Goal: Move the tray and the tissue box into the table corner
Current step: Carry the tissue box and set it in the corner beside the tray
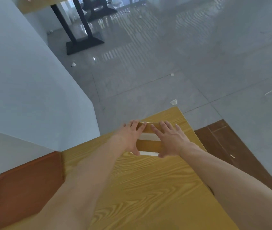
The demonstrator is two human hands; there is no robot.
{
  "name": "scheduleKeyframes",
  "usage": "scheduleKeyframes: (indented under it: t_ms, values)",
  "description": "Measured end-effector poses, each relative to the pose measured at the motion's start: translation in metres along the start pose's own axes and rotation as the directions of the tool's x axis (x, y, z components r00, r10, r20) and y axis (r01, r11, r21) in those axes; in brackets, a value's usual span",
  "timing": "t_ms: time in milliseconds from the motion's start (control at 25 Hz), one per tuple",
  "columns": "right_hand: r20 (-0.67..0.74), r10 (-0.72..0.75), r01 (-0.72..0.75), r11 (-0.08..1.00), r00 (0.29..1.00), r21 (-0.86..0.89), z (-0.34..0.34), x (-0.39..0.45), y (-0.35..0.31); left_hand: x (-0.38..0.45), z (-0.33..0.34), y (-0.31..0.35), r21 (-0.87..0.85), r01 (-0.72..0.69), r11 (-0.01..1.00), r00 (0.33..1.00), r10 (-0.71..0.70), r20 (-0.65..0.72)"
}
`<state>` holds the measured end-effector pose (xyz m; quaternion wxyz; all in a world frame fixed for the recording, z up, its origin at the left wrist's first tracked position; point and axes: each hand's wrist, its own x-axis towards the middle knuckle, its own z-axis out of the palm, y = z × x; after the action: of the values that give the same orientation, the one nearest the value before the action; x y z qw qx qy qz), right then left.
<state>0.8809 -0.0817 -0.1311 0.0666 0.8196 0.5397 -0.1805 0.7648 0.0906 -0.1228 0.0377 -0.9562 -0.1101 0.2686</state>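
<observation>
Wooden table (148, 180): both hands (130, 136) (170, 138) clasping half-hidden tissue box (148, 145), tray unclear.

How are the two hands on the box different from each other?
The left hand wraps the tissue box from its left side, fingers curled over the far edge, while the right hand lies flatter with its fingers spread. The left hand's thumb hooks the near bottom edge; the right hand's thumb points across the top. Both are bare and press the same wood-coloured box, near the far corner of the table.
</observation>
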Motion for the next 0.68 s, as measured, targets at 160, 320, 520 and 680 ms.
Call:
scheduleKeyframes:
  t_ms: [160,320,520,680]
  values:
    - [0.008,-0.121,0.121,0.988,0.993,-0.098,0.008,-0.027,-0.015,-0.051,0.020,0.019,-0.048,0.067,0.997,0.998,-0.066,0.009]
    - [0.010,-0.247,0.245,0.957,0.969,-0.152,0.014,-0.054,-0.048,-0.116,0.048,0.038,-0.137,0.182,0.974,0.983,-0.180,0.027]
    - [0.022,-0.389,0.386,0.901,0.921,-0.196,0.012,-0.081,-0.111,-0.205,0.081,0.040,-0.240,0.303,0.922,0.951,-0.309,0.015]
    - [0.040,-0.501,0.494,0.833,0.865,-0.250,0.013,-0.097,-0.173,-0.275,0.118,0.038,-0.307,0.401,0.863,0.908,-0.419,0.007]
